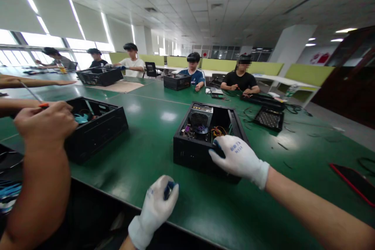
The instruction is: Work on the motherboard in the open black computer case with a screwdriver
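Observation:
Both my hands wear white gloves. My right hand (pixel 236 158) rests on the near rim of an open black computer case (pixel 205 140) on the green table (pixel 152 140), fingers curled over the edge. Inside the case I see a fan, a board and coloured wires. My left hand (pixel 159 201) is lower, at the table's front edge, closed round a small dark blue object that I cannot name.
A neighbour's bare arm (pixel 41 164) at the left holds a screwdriver beside a second open case (pixel 93 125). Several other people sit along the far side with more cases. A perforated panel (pixel 268 118) and loose cables lie at the right.

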The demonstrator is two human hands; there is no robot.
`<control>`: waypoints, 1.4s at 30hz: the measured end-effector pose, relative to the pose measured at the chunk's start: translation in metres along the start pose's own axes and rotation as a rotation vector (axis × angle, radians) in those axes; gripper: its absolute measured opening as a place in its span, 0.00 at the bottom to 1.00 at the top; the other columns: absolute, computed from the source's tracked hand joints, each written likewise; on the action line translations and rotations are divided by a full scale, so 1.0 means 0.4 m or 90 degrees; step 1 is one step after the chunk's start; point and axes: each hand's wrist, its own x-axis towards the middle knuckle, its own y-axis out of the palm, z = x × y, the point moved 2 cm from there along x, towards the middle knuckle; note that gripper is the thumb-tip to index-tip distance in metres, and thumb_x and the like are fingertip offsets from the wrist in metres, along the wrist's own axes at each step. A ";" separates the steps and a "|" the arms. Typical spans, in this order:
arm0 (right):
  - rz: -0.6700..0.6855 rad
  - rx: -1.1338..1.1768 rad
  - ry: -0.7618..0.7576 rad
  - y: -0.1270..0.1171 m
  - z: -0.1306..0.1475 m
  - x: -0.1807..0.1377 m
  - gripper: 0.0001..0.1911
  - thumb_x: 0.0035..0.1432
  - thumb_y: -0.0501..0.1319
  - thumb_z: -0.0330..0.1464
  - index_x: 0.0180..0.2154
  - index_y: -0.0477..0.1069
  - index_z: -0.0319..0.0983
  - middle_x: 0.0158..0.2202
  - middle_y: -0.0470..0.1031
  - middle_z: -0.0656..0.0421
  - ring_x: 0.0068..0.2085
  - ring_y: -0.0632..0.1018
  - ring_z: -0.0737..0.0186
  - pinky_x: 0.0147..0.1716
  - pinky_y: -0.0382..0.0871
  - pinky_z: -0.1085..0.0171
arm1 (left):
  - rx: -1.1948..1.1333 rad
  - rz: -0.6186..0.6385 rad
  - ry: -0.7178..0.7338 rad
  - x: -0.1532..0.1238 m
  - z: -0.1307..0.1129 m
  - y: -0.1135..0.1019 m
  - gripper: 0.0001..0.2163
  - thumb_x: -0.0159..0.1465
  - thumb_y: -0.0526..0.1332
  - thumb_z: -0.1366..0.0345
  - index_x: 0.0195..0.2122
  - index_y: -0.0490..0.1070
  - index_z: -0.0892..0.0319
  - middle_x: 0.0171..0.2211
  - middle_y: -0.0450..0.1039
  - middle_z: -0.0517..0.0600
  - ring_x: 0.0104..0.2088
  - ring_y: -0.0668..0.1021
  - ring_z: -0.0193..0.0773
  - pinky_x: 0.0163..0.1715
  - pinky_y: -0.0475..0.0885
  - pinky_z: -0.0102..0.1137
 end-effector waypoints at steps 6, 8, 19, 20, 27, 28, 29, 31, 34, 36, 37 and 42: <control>-0.010 0.086 -0.033 -0.087 0.056 -0.186 0.16 0.67 0.57 0.44 0.37 0.73 0.39 0.33 0.75 0.54 0.33 0.75 0.57 0.36 0.65 0.59 | -0.029 -0.048 0.112 0.060 -0.171 -0.133 0.05 0.68 0.61 0.63 0.34 0.69 0.56 0.28 0.70 0.45 0.27 0.74 0.34 0.30 0.68 0.30; -0.016 0.103 -0.048 -0.106 0.070 -0.225 0.14 0.66 0.58 0.43 0.35 0.72 0.39 0.31 0.74 0.55 0.31 0.73 0.58 0.34 0.64 0.59 | 0.001 -0.022 0.175 0.091 -0.248 -0.166 0.04 0.67 0.61 0.64 0.35 0.70 0.57 0.29 0.70 0.46 0.28 0.73 0.34 0.31 0.67 0.30; -0.145 0.155 -0.113 -0.187 0.144 -0.356 0.05 0.62 0.58 0.34 0.37 0.71 0.42 0.34 0.80 0.52 0.32 0.78 0.55 0.31 0.70 0.56 | 0.128 0.245 0.299 0.123 -0.402 -0.138 0.06 0.69 0.59 0.60 0.35 0.67 0.55 0.31 0.72 0.47 0.30 0.75 0.37 0.30 0.66 0.32; -0.157 0.159 -0.116 -0.196 0.147 -0.359 0.05 0.63 0.57 0.34 0.38 0.71 0.42 0.34 0.81 0.52 0.31 0.79 0.55 0.31 0.71 0.56 | 0.136 0.255 0.300 0.111 -0.405 -0.137 0.06 0.69 0.59 0.61 0.35 0.67 0.55 0.31 0.72 0.47 0.30 0.75 0.38 0.29 0.66 0.33; -0.136 0.194 -0.108 -0.227 0.132 -0.348 0.11 0.69 0.56 0.42 0.44 0.72 0.44 0.37 0.82 0.54 0.36 0.82 0.54 0.34 0.75 0.57 | 0.139 0.272 0.261 0.085 -0.415 -0.143 0.07 0.68 0.60 0.60 0.34 0.65 0.53 0.30 0.72 0.45 0.27 0.74 0.38 0.27 0.65 0.34; -0.094 0.208 -0.115 -0.224 0.123 -0.337 0.10 0.68 0.57 0.42 0.43 0.73 0.45 0.36 0.82 0.55 0.35 0.81 0.56 0.33 0.74 0.59 | 0.136 0.281 0.256 0.087 -0.413 -0.143 0.07 0.69 0.59 0.59 0.34 0.65 0.53 0.30 0.72 0.46 0.28 0.75 0.38 0.27 0.65 0.33; -0.051 0.210 -0.121 -0.219 0.111 -0.323 0.10 0.68 0.58 0.42 0.42 0.73 0.45 0.35 0.81 0.56 0.33 0.80 0.58 0.33 0.73 0.59 | 0.132 0.288 0.254 0.088 -0.412 -0.142 0.07 0.69 0.59 0.59 0.35 0.65 0.53 0.31 0.73 0.46 0.29 0.75 0.38 0.28 0.66 0.33; 0.013 0.156 -0.121 -0.198 0.078 -0.283 0.12 0.67 0.59 0.43 0.40 0.75 0.43 0.35 0.80 0.55 0.33 0.79 0.57 0.34 0.72 0.59 | 0.126 0.299 0.254 0.089 -0.410 -0.141 0.06 0.69 0.58 0.59 0.36 0.66 0.53 0.32 0.73 0.47 0.30 0.76 0.38 0.28 0.66 0.33; 0.096 -0.003 -0.115 -0.138 0.016 -0.205 0.17 0.69 0.55 0.43 0.40 0.77 0.39 0.36 0.80 0.51 0.36 0.79 0.53 0.38 0.69 0.56 | 0.132 0.293 0.253 0.088 -0.408 -0.141 0.07 0.69 0.58 0.59 0.35 0.65 0.53 0.31 0.72 0.46 0.29 0.75 0.38 0.28 0.66 0.34; 0.181 -0.072 -0.124 -0.087 -0.019 -0.153 0.16 0.69 0.55 0.39 0.41 0.78 0.38 0.37 0.80 0.49 0.38 0.79 0.52 0.40 0.68 0.56 | 0.136 0.278 0.252 0.087 -0.408 -0.143 0.08 0.69 0.59 0.58 0.34 0.64 0.53 0.29 0.71 0.45 0.28 0.74 0.37 0.27 0.65 0.34; 0.230 -0.093 -0.125 -0.062 -0.031 -0.129 0.15 0.68 0.56 0.38 0.42 0.79 0.38 0.38 0.81 0.48 0.39 0.80 0.51 0.41 0.68 0.56 | 0.136 0.271 0.254 0.087 -0.409 -0.143 0.08 0.69 0.60 0.58 0.34 0.64 0.53 0.29 0.70 0.45 0.27 0.74 0.37 0.27 0.64 0.34; 0.436 -0.108 -0.026 0.022 -0.053 -0.033 0.13 0.52 0.66 0.32 0.42 0.82 0.44 0.46 0.82 0.48 0.48 0.80 0.45 0.48 0.69 0.50 | 0.126 0.274 0.258 0.091 -0.415 -0.146 0.09 0.68 0.60 0.59 0.33 0.63 0.53 0.28 0.70 0.44 0.27 0.73 0.36 0.26 0.63 0.33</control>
